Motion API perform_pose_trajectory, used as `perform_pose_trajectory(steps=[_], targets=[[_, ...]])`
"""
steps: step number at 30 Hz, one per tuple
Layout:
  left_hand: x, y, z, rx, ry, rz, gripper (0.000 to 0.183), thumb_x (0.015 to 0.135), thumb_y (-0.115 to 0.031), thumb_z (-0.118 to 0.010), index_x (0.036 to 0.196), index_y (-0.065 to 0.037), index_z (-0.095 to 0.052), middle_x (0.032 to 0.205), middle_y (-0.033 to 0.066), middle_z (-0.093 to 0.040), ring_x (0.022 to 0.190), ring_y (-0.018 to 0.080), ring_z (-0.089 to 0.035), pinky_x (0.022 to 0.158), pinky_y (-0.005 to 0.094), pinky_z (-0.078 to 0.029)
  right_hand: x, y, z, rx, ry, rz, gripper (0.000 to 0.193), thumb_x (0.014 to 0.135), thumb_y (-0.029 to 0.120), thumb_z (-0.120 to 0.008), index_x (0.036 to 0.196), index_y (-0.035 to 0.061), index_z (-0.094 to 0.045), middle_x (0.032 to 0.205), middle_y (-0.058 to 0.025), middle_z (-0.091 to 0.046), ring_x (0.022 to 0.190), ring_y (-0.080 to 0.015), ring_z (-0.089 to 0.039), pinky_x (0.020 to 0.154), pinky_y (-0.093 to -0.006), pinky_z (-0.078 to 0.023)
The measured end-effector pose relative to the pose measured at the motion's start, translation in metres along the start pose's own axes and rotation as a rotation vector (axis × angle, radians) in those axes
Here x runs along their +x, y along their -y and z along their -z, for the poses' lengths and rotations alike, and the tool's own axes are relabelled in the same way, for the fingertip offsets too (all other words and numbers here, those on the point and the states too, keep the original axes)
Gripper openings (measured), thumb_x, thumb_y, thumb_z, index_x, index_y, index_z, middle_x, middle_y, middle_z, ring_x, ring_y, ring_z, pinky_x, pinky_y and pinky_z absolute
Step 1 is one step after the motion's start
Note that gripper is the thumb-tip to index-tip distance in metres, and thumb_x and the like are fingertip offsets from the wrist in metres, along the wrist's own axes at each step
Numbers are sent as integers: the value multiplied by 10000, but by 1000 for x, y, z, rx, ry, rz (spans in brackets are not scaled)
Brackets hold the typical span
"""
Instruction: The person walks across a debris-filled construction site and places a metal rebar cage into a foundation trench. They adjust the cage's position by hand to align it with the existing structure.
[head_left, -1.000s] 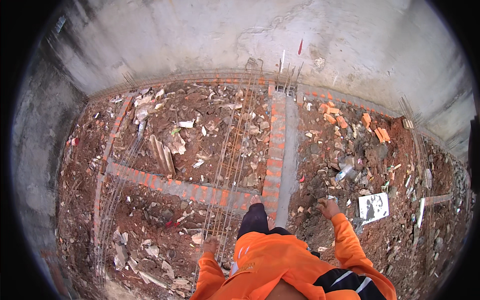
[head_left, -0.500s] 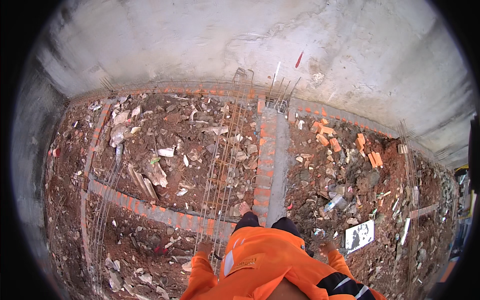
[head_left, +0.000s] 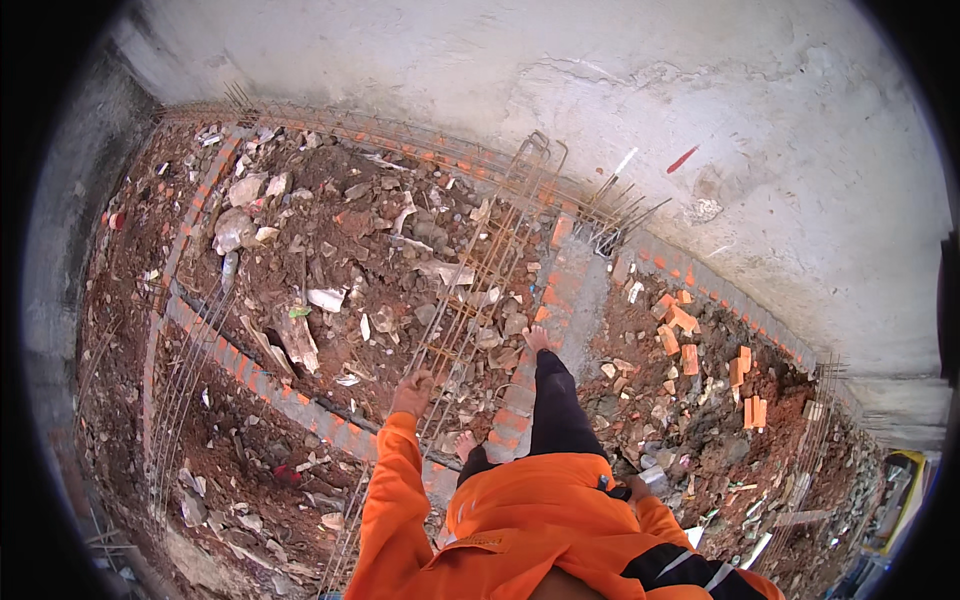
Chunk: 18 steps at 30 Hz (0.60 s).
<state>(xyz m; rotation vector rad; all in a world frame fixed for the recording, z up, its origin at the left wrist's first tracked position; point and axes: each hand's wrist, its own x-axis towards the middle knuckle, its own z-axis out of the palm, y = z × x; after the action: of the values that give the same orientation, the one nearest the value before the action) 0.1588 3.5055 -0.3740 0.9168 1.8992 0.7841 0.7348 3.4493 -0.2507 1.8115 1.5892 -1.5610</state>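
My left hand (head_left: 412, 391) is stretched forward, above the long rebar cage (head_left: 470, 300) in this view. Its fingers look loosely bent and a little apart, with nothing visible in them. Whether they touch the bars is hard to make out. By my right hip, my right hand (head_left: 636, 488) hangs low, dark and partly covered, so its fingers do not show clearly. One bare foot (head_left: 537, 340) is planted on the brick and mortar strip (head_left: 560, 300). The other foot (head_left: 465, 444) is behind it, close to the cage.
Rubble and red soil (head_left: 330, 210) lie on both sides of the strip. Upright rebar ends (head_left: 610, 225) stick out near the plastered wall (head_left: 400, 60). Loose orange bricks (head_left: 680, 320) lie at right. Another brick strip (head_left: 260, 385) crosses at left, beside thin rebar (head_left: 190, 400).
One foot has stepped forward along the brick strip. My left hand has swung up and forward over the cage, while my right hand has drawn in towards my hip. The view has turned.
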Motion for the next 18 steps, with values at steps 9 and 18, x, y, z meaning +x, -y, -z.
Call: perform_pose_trajectory(steps=[9,18], targets=[[-152,24,-177,-354,-514,653,181,876,-184,-562,983,-46,-608,803,38,-614,680,115,-573,632,247,-483,432,221,153,-688,37,295,341,815,330,-570,1017,74,-672,857,-218,-651,787,-363,-631,704,-442,-509],[-266,-70,-381,-343,-175,1392,216,851,-249,-572,980,-108,-671,917,153,-665,863,307,-644,773,369,-514,699,445,45,-123,-260,94,842,825,415,-658,1403,-53,-264,1298,-250,-486,1154,-323,-516,990,-358,-394]])
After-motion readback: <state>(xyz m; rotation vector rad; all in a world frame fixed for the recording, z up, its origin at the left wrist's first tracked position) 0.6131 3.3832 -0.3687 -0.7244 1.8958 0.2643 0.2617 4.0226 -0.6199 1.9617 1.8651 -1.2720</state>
